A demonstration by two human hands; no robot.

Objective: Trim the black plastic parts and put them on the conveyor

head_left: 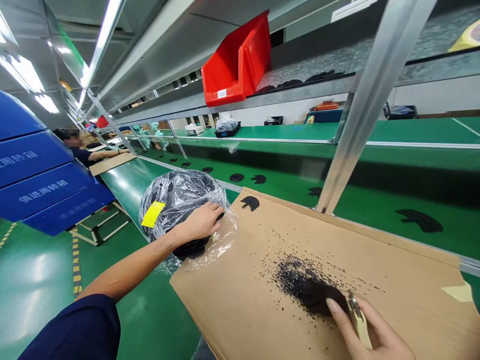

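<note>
Over cardboard (232,300), black part (320,296) sideways, pointing left

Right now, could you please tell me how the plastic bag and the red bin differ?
The plastic bag is clear and crumpled; the red bin is opaque and rigid-looking. The left hand touches the bag; no hand touches the bin. The bag sits lower, the bin up at the shelf. Both bear labels.

One yellow-labelled bag (187,190), one hand tool (360,322), two cardboard sheets (228,300)
</note>
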